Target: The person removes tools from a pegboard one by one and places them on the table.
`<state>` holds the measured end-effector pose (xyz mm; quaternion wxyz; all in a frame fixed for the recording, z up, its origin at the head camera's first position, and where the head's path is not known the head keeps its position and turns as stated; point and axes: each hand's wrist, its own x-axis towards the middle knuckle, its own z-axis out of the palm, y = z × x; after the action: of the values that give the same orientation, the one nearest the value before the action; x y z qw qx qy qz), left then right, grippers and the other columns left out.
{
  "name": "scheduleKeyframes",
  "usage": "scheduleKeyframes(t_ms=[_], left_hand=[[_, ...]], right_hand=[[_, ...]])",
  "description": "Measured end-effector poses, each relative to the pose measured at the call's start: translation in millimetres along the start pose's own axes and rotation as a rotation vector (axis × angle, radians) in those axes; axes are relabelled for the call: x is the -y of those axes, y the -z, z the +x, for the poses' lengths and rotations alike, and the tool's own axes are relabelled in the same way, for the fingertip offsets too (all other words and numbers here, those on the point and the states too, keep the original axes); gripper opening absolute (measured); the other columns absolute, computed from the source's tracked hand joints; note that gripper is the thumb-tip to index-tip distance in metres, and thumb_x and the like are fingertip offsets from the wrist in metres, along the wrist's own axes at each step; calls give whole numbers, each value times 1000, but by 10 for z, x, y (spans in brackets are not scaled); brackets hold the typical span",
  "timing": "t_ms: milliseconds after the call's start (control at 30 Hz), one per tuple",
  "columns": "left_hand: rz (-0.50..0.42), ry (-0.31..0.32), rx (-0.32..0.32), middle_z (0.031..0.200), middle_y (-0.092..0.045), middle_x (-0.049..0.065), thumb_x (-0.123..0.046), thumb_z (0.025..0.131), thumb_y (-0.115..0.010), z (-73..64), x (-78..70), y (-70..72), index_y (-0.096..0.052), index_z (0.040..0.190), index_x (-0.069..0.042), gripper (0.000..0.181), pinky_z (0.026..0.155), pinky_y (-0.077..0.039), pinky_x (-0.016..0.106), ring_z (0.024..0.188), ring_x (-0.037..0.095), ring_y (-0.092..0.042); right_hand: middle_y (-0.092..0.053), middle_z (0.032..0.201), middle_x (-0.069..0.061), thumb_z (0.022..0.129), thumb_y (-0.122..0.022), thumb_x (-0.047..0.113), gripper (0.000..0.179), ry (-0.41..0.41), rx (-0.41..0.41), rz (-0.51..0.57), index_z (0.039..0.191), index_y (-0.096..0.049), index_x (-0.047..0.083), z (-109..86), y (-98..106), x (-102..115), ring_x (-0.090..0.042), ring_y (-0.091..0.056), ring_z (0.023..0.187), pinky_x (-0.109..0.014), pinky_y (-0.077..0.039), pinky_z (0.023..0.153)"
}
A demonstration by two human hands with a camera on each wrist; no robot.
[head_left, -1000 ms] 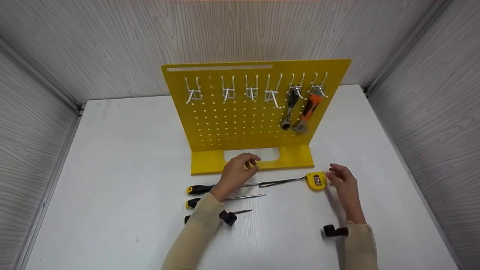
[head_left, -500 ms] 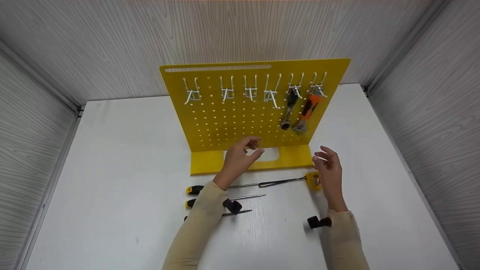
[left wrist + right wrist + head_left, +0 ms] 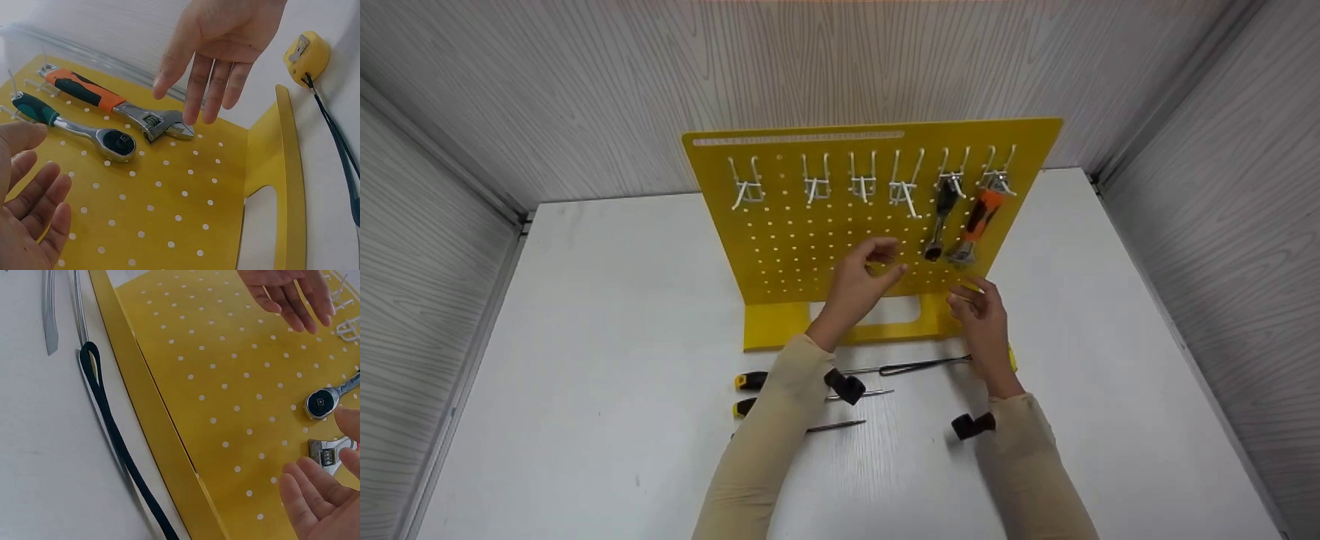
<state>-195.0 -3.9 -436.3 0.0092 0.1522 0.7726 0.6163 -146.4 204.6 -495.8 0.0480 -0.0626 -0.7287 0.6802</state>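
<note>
My left hand (image 3: pixel 858 285) is in front of the lower middle of a yellow pegboard (image 3: pixel 810 255), fingers relaxed and holding nothing. To its right, before the board's lower right corner, my right hand (image 3: pixel 982 319) is also empty, its fingers loosely bent. Nearest to both hands hang a ratchet wrench (image 3: pixel 84 132) with a dark green handle and an orange-handled adjustable wrench (image 3: pixel 112 104). Neither hand appears to touch them in the wrist views. A yellow tape measure (image 3: pixel 309 56) with a dark strap (image 3: pixel 124 447) lies on the table, mostly hidden behind my right forearm in the head view.
Several screwdrivers lie before the board, including a yellow-and-black handled one (image 3: pixel 751 381); my left sleeve covers parts of them. White double hooks (image 3: pixel 816 187) line the board's upper part. The board's base (image 3: pixel 776 326) stands on the white table (image 3: pixel 607 360).
Both hands have risen toward the board. My right hand has moved left from beside the tape measure, and my left hand has shifted up and right. The tools stay put.
</note>
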Motion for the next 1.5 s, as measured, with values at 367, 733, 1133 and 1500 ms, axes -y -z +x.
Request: scheduleKeyframes(t_ms=[367,733,1133,1500], left_hand=[[68,56,76,125,-62,6,-25,90,-69,174,-59,-75,-56,131,-11,45,98,-47,38,115,20,-57],[-87,102,48,124,-62,2,-20,88,-71,325,-28,-196,-57,129,-15,43,97,-47,29,114,15,-56],[-80,79,83,122,-64,6,-16,90,-68,348,6,-297,-59,128,-10,39,95,-48,25,113,17,-60],[-45,74,84,119,-66,7,-14,91,-67,354,-4,-335,-60,127,-10,38,92,-49,24,109,17,-62]], right_hand=[[-47,144,-10,96,-59,25,59,-43,103,-74,149,-32,18,129,-136,3,-22,-53,124,-21,-50,90],[-40,150,-7,94,-61,35,70,-44,134,-62,153,-24,24,255,-187,70,-24,-52,127,-29,-52,91],[-40,149,-8,97,-57,31,67,6,144,-40,153,-22,21,285,-250,98,-28,-54,125,-23,-54,81],[-46,140,-10,100,-51,22,56,17,138,4,149,-27,15,297,-289,133,-13,-59,109,-27,-55,80]])
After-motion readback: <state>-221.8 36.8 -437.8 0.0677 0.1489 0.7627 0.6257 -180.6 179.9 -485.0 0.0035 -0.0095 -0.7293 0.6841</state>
